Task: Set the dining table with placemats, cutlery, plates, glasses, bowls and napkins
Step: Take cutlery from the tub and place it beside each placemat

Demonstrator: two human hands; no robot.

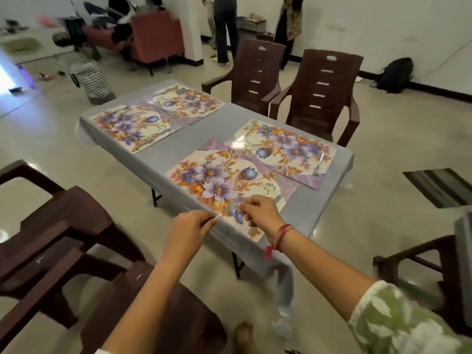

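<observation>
Several floral placemats lie on a grey-covered table (pixel 163 154). The nearest placemat (pixel 224 180) lies at the table's front edge. My left hand (pixel 190 227) pinches a thin shiny item, maybe a piece of cutlery or a clear wrapper, at that edge. My right hand (pixel 260 210) pinches the same small shiny item over the placemat's near corner. What the item is cannot be told through the blur. Another placemat (pixel 288 152) lies on the right, and two more (pixel 132 125) (pixel 187 100) lie at the far end.
Brown plastic chairs stand at the far side (pixel 319 93) (pixel 255 72), at my left (pixel 63 238) and at my right (pixel 421 261). A patterned basket (pixel 92 81) sits on the floor beyond the table. Two people stand at the back (pixel 224 26).
</observation>
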